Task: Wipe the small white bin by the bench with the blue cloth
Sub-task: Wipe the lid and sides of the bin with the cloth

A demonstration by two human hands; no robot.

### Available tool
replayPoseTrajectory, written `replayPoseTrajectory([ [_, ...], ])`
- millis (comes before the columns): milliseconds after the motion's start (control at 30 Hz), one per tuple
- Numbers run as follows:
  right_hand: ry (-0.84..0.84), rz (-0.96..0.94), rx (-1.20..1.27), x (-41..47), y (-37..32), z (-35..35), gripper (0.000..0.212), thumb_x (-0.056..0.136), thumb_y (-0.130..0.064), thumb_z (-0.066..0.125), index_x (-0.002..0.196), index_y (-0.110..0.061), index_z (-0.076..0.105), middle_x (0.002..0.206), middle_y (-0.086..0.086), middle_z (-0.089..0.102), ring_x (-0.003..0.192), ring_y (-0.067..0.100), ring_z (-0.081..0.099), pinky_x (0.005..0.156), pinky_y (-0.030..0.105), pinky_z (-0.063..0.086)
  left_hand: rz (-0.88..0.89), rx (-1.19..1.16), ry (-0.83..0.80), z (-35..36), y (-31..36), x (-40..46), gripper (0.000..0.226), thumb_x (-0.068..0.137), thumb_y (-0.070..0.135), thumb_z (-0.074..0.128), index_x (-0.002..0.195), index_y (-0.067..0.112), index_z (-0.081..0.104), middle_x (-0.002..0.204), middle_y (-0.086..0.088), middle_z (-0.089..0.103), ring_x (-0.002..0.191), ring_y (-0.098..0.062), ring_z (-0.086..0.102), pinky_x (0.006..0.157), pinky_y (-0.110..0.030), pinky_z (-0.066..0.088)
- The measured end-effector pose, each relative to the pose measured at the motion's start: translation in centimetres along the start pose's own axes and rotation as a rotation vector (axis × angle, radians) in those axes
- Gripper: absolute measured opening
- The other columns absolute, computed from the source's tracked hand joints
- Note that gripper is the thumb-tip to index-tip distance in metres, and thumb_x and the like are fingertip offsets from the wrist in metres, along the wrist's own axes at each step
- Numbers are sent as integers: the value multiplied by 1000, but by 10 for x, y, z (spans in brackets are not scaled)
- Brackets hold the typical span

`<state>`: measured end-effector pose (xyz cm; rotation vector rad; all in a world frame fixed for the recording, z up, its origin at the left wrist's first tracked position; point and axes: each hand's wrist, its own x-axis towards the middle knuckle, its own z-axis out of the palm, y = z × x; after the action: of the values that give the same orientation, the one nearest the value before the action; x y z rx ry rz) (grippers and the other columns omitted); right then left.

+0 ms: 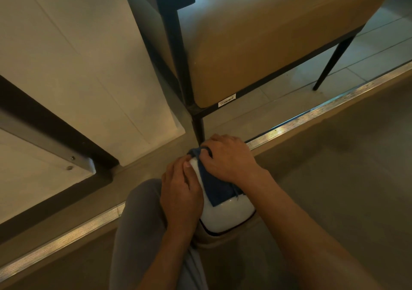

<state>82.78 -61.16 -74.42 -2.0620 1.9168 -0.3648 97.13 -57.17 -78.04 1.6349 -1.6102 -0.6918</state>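
Grey trouser leg (142, 234), nearest the lens, showing below and left of both hands; knee apparently bent beside the bin.

Small white bin (223, 218): sitting under and between the hands, on the brown floor (334, 178), just this side of the bench leg. Rounded glossy top showing; dark seam running round the lower edge. Part nearest the camera lying bare and shiny.

Left hand (180, 196): curling over the left shoulder of the bin, fingers bent round its edge, thumb lying on the white top. Steadying, by the look of it.

Right hand (227, 158): lying on the far end of the bin, fingers bent and bunching the blue cloth (218, 187) against the surface. Cloth trailing from under the palm back toward the camera, draping across the right half of the top.

Bench (267, 44): beyond the hands, tan cushion in a black metal frame, small barcode label on the near rail, one black leg coming down right behind the bin.

Metal floor strip (323, 113): running diagonally just beyond and right of the right hand, reappearing lower left.

Pale wall panel (78, 67): up and left of the hands.

Progress, as judged: wiping under way, cloth pressing on the top's far end. Whether any surface is already clean — not telling from this view. Sides, front and lower rim probably remaining.
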Motion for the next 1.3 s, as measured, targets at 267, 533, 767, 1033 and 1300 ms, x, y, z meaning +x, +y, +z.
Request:
replayPoseTrajectory([
  [267, -20, 77, 78, -3, 25, -9, 36, 103, -44, 33, 115, -28, 64, 110, -3, 63, 94, 15, 59, 96, 39, 43, 4, 39, -20, 0, 3, 2, 45, 102, 46, 25, 126, 28, 59, 119, 7, 61, 106, -12, 56, 85, -28, 42],
  [533, 67, 22, 174, -10, 28, 2, 33, 103, -38, 36, 119, -26, 62, 118, -2, 62, 101, 15, 56, 92, 37, 47, 16, 42, -4, 1, 3, 2, 49, 102, 47, 24, 126, 22, 60, 118, 5, 60, 106, -10, 54, 85, -25, 39],
  [767, 139, 74, 275, -19, 30, 3, 33, 103, -37, 40, 123, -22, 63, 120, 1, 63, 106, 16, 56, 95, 34, 44, 31, 47, -5, 1, 4, 3, 43, 103, 42, 28, 125, 24, 60, 118, 3, 61, 107, -12, 55, 86, -25, 39],
  [1033, 299, 354, 406, -31, 22, 12, 36, 105, -37, 36, 126, -18, 59, 114, 3, 61, 95, 14, 60, 79, 27, 45, 29, 71, 9, 0, 5, 2, 50, 101, 47, 24, 124, 22, 60, 119, 2, 61, 106, -12, 55, 77, -10, 33],
  [1300, 581, 507, 502, -94, 11, 53, 58, 102, -55, 26, 143, -20, 47, 141, 0, 55, 123, 12, 55, 100, 36, 51, 30, 76, -13, -1, 3, 2, 49, 101, 47, 25, 126, 23, 59, 120, 3, 59, 106, -7, 50, 79, -9, 32],
])
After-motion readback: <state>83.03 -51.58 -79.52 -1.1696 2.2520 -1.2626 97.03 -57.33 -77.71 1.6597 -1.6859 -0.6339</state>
